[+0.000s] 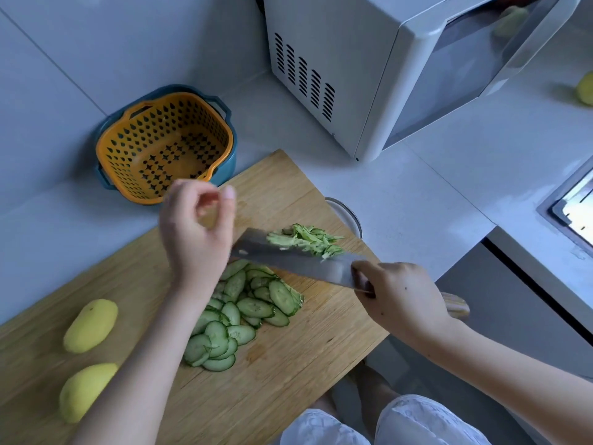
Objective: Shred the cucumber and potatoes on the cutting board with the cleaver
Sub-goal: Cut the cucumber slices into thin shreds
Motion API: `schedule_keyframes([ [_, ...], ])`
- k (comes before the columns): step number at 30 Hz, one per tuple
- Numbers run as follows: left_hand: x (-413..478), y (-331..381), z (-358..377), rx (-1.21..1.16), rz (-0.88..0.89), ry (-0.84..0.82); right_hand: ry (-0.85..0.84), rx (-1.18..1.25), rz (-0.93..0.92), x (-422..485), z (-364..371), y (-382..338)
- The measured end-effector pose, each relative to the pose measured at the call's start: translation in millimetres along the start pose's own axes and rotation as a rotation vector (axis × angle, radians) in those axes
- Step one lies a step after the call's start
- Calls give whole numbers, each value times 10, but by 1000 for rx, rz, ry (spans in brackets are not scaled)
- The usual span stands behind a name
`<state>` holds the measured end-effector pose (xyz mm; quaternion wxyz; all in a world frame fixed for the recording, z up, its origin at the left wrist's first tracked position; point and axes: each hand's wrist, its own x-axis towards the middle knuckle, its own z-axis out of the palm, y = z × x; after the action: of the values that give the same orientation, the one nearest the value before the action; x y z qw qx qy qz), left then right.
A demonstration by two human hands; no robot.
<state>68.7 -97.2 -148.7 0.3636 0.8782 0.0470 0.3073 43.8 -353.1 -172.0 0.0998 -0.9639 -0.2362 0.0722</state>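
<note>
A wooden cutting board (282,374) lies slantwise on the counter. Thin cucumber slices (237,313) overlap in a row along its middle. My right hand (398,297) grips the cleaver (288,258) at the handle, and the blade lies nearly flat above the board with a heap of cucumber shreds (305,240) on it. My left hand (195,229) hovers above the board beside the blade's tip, fingers loosely curled, holding nothing. Two peeled yellow potatoes (91,326) (85,391) rest on the board's left end.
An orange colander in a blue basin (163,146) stands behind the board. A glass bowl (345,213) peeks out past the board's far edge. A white microwave (401,69) stands at the back, another potato (585,89) at far right, a sink (574,207) beside it.
</note>
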Motion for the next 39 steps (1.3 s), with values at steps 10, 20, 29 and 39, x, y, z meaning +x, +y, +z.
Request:
schedule_keyframes([
  [10,-181,-19,708,505,235,-1210,54,-193,-127,3,81,17],
  [20,270,-336,695,255,-269,-1081,130,-168,-133,19,93,170],
  [29,49,-437,625,498,-5,-1264,130,-198,-181,18,57,392],
  [39,38,-261,735,374,-46,-1075,100,-155,-186,-20,29,535],
])
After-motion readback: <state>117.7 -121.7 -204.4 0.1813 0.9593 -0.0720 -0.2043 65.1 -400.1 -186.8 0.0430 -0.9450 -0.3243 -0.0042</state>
